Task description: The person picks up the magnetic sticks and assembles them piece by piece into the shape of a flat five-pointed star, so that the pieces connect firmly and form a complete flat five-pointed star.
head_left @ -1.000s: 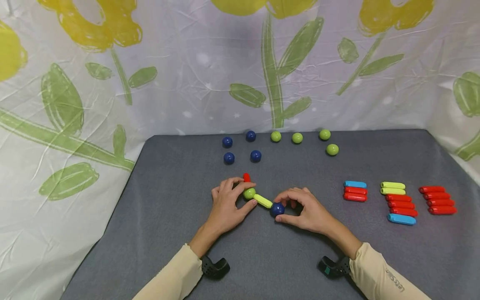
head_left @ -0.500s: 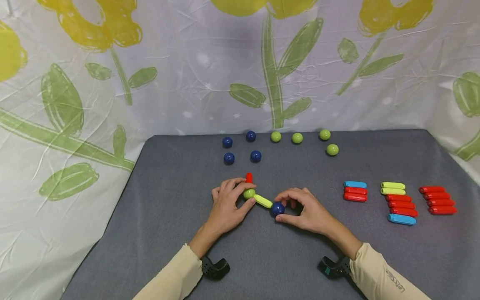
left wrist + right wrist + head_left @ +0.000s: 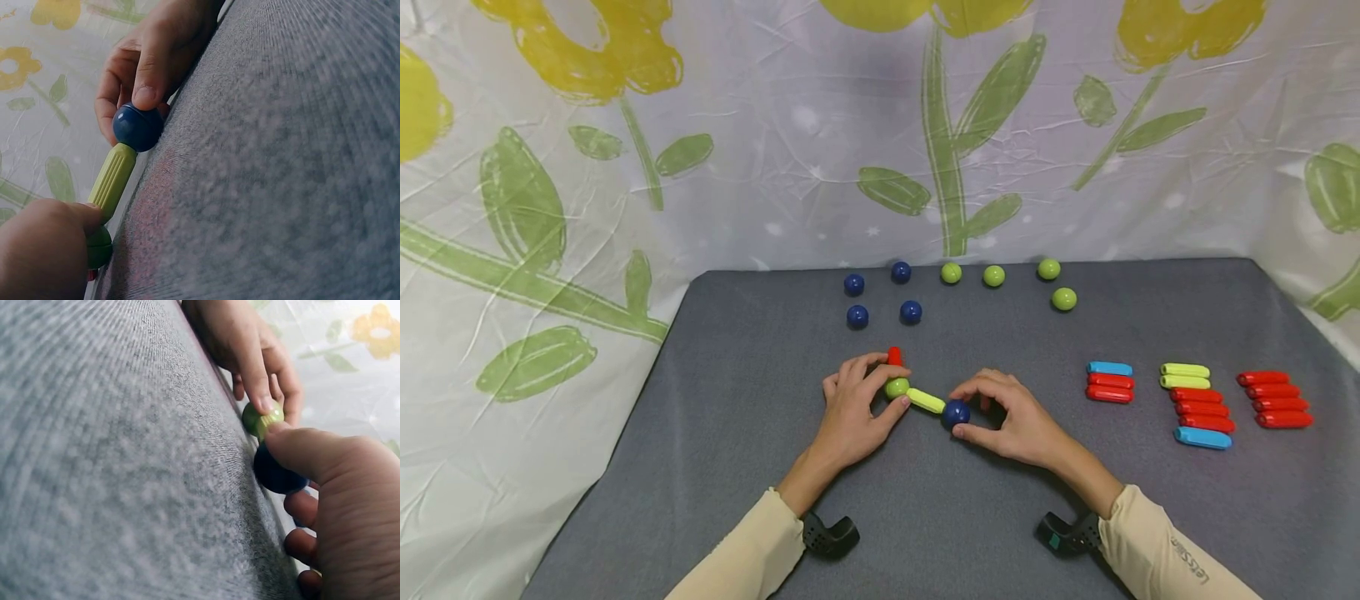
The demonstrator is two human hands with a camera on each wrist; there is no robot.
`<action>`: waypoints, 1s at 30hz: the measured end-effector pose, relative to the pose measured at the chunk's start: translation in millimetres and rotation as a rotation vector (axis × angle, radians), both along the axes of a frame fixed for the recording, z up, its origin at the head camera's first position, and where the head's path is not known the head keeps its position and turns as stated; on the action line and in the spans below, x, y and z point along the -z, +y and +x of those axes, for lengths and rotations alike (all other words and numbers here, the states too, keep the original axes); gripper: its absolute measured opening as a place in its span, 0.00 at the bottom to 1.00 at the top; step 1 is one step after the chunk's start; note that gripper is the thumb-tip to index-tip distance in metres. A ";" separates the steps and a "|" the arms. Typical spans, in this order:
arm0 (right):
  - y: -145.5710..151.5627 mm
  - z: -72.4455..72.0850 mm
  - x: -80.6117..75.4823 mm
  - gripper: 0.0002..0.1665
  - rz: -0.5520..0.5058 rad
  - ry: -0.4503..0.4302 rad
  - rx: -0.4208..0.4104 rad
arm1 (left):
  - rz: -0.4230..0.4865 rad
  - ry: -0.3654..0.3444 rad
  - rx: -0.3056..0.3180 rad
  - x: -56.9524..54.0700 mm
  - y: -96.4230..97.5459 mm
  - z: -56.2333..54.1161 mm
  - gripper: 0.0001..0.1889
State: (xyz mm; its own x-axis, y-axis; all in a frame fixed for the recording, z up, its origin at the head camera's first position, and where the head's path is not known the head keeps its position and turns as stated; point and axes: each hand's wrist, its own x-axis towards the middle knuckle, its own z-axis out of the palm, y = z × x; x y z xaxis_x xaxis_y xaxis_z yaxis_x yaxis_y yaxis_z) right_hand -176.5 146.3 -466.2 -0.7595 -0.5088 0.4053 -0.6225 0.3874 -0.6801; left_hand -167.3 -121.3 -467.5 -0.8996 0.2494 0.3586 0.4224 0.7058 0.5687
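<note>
In the head view, a joined chain lies on the grey table: a red rod [image 3: 895,356], a green ball [image 3: 897,387], a yellow rod [image 3: 927,401] and a dark blue ball [image 3: 956,414]. My left hand [image 3: 856,410] holds the green ball between fingers and thumb, the thumb tip right by the yellow rod's end. The blue ball is pinched by my right hand [image 3: 1011,417]. From the left wrist, the yellow rod [image 3: 114,178] runs straight into the blue ball [image 3: 136,128]. Fingers partly cover the green ball and the red rod's near end.
Loose blue balls [image 3: 857,317] and green balls [image 3: 1064,299] sit along the table's far side. On the right lie groups of rods: blue with red [image 3: 1110,382], a mixed stack [image 3: 1201,408], and red ones [image 3: 1275,401]. A flowered cloth [image 3: 760,167] hangs behind.
The red rod's tip swings slightly right, then a little back left. The right thumb shifts slightly along the blue ball, which edges right. Both hands keep their holds.
</note>
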 end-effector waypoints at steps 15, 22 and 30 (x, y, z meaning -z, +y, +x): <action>0.2 0.4 -0.2 0.23 0.003 -0.017 0.049 | 0.010 -0.028 -0.007 -1.2 0.7 -0.6 0.16; 2.1 0.9 -1.2 0.23 -0.009 -0.024 0.049 | 0.019 -0.035 -0.016 -1.0 2.2 -0.2 0.15; 3.4 2.7 -2.0 0.25 -0.020 -0.016 0.020 | 0.029 -0.035 -0.021 -1.1 2.0 -0.3 0.15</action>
State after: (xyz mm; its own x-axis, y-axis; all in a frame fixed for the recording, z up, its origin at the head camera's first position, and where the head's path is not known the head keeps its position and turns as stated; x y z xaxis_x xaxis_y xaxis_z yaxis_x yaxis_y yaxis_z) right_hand -173.8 149.7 -464.2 -0.7760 -0.4852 0.4030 -0.6036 0.3863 -0.6974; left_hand -167.6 -119.2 -466.5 -0.9166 0.2198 0.3340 0.3870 0.6973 0.6033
